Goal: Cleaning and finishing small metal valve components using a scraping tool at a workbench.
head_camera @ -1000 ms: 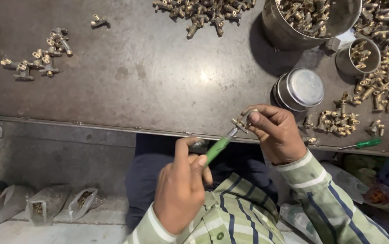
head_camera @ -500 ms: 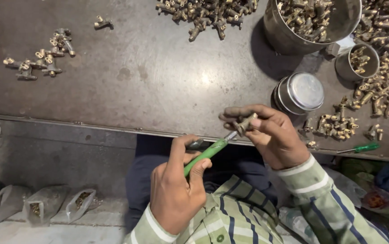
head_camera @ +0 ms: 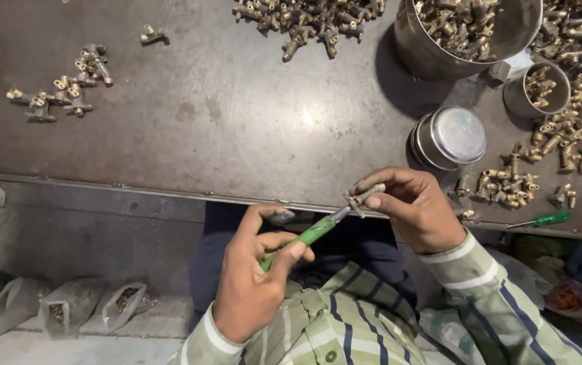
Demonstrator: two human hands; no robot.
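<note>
Left hand [head_camera: 254, 280] gripping green screwdriver [head_camera: 308, 236] — tip in brass fitting [head_camera: 362, 198], pinched by right hand [head_camera: 416, 209]

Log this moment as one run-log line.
left hand: grips green-handled screwdriver | right hand: holds small brass fitting | tip: at fitting | place: above table edge

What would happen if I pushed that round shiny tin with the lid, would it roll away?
Probably not. The lidded tin stands upright on its flat bottom on the dark table, so it would likely slide rather than roll. Its smooth metal looks slippery to grab. Tipped on its side, its round wall might roll.
</note>
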